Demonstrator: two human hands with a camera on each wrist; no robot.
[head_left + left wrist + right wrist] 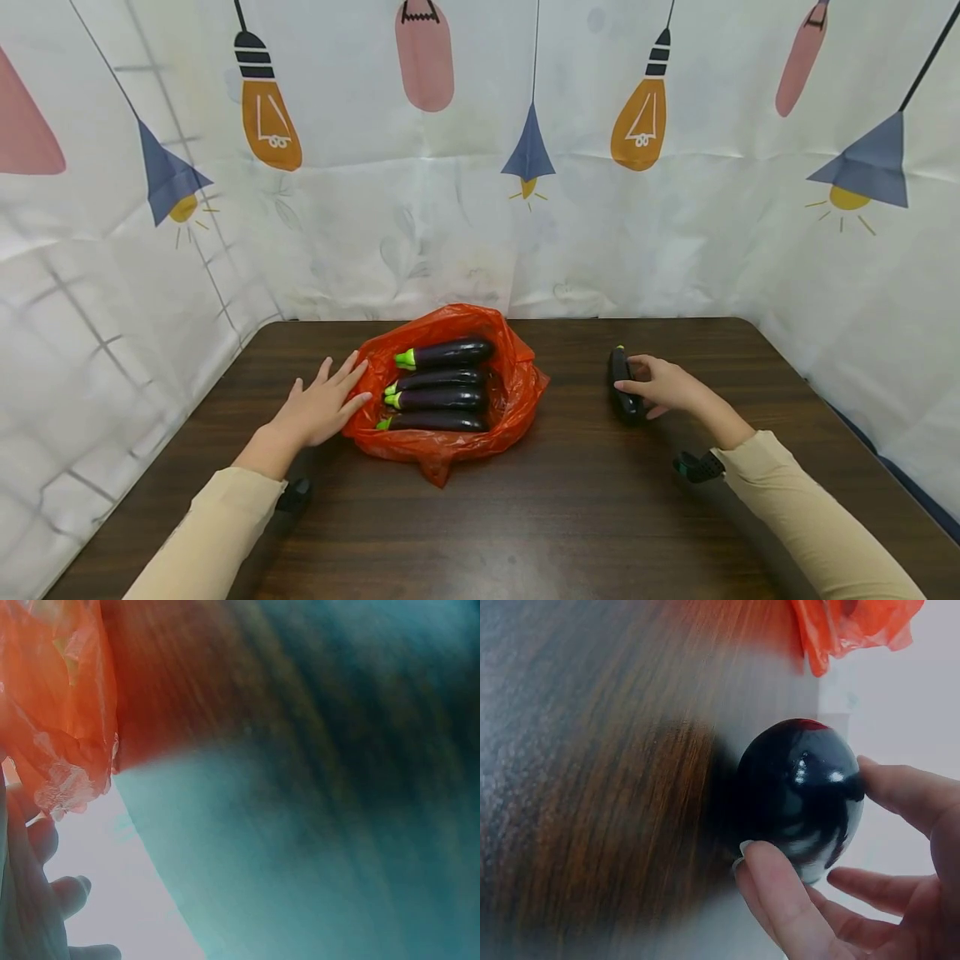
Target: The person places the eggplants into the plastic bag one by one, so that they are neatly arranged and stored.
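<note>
A red plastic bag lies spread wide on the table, its rim rolled outward. Inside it several dark purple eggplants lie side by side, green stem ends to the left. My left hand is at the bag's left rim with fingers spread and straight, seeming to touch the plastic. To the right of the bag, a single eggplant rests on the table, stem end pointing away. My right hand holds this eggplant between thumb and fingers; its glossy round end faces the right wrist camera.
The dark brown wooden table has rounded far corners. White cloth printed with lamps and bulbs hangs behind it and along both sides. A dark wrist camera sits under the right sleeve cuff.
</note>
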